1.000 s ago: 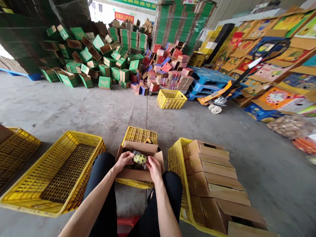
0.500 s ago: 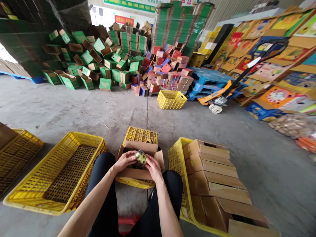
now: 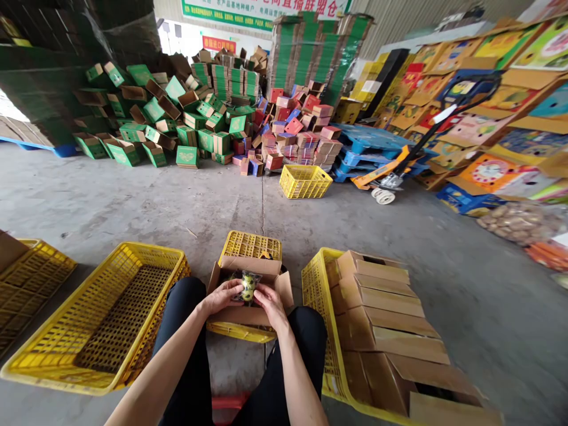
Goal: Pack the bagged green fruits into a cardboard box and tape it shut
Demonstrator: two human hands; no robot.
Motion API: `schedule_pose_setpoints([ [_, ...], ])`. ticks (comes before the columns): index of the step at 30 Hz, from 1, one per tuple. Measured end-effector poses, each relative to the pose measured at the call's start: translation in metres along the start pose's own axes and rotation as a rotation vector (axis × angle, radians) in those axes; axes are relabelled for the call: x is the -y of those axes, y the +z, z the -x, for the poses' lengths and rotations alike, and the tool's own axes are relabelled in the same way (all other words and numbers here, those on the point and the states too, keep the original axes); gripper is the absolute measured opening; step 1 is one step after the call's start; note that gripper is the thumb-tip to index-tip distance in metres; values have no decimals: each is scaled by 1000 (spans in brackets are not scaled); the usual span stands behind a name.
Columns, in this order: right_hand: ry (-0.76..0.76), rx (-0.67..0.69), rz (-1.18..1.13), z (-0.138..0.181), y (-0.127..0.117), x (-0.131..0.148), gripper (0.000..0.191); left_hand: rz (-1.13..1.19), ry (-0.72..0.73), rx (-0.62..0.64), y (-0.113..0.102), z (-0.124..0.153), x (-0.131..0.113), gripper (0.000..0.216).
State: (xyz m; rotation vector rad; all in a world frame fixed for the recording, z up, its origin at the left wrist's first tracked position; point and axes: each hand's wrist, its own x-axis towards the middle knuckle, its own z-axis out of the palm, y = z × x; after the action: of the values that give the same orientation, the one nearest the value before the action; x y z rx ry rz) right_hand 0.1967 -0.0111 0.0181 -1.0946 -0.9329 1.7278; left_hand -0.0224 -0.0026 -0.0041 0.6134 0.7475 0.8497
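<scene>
Between my two hands is a small clear plastic packet of green fruit (image 3: 249,285) with dark patches, perhaps printing on the film. My left hand (image 3: 225,296) grips its left side, fingers closed on it. On the other side my right hand (image 3: 269,300) pinches the packet's right edge. Both hands are over an opened cardboard box (image 3: 248,315) with its flaps spread. Dark contents show inside, too shaded to make out. The box rests on an upturned yellow crate (image 3: 242,331) between my knees.
To my left stands a yellow plastic basket (image 3: 95,319). Right of me, another yellow basket (image 3: 320,296) holds several cardboard boxes (image 3: 390,313). Farther off are a yellow crate (image 3: 306,182), a pallet jack (image 3: 390,177), blue pallets (image 3: 368,142) and heaped green boxes (image 3: 186,154).
The packet has turned in my hands, from slanted to more upright, and sits slightly lower and to the left. Both hands still hold it. The view has shifted a little.
</scene>
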Motion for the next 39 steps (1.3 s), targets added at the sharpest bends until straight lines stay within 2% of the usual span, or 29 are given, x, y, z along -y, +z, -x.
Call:
schedule_pose_setpoints([
  [6, -44, -158, -41, -4, -6, 0, 62, -42, -62, -20, 2, 3, 0, 57],
  [11, -18, -162, -37, -6, -9, -1, 54, -9, -58, -30, 4, 3, -2, 59],
  [18, -35, -167, -63, -5, -7, 0, 47, 5, 117, -88, 2, 0, -1, 57],
  [24, 27, -120, 7, -1, -4, 4, 62, -54, 141, -76, 0, -1, 1, 62],
  [26, 37, -113, 30, -2, -4, 3, 59, -74, 132, -61, -1, -1, 2, 63],
  [30, 32, -157, 8, -4, -6, -2, 50, -94, 128, -75, -4, -3, 4, 61],
  [34, 19, -203, -22, -8, -8, -4, 57, -75, 113, -126, -4, -4, 1, 63],
  [39, -79, -310, 44, -7, -8, 3, 60, -45, 121, -149, -3, -4, -2, 59],
])
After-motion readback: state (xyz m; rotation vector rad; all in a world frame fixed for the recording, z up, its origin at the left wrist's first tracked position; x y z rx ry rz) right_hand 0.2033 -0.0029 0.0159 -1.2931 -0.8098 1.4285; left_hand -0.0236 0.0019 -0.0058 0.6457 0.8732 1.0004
